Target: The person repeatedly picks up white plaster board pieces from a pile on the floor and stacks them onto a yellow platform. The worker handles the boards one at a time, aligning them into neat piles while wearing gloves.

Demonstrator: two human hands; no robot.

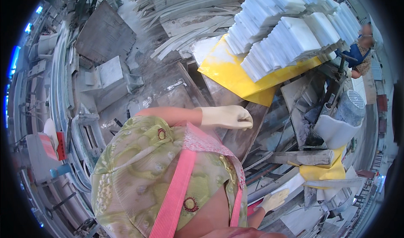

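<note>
My left hand [226, 117], in a cream glove, reaches across in front of my body with its fingers curled closed. Nothing sticks out of it, and it touches nothing that I can see. Beyond it, stacked white stone slabs [290, 36] rest on a bright yellow sheet [235, 73]. Lower right, my right hand [273, 200] wears a similar glove, its fingers stretched out and holding nothing. That hand is nearest to a long pale board or slab edge [290, 183]. A pink apron strap [174, 191] crosses my green patterned top.
A grey plate [105, 31] leans beside a boxy grey block [109, 76] at the left. Thin strips [189, 33] lie at the back. To the right are a white tub [336, 131], a crate-like bucket [352, 107], yellow cloth [324, 170] and another person [360, 54].
</note>
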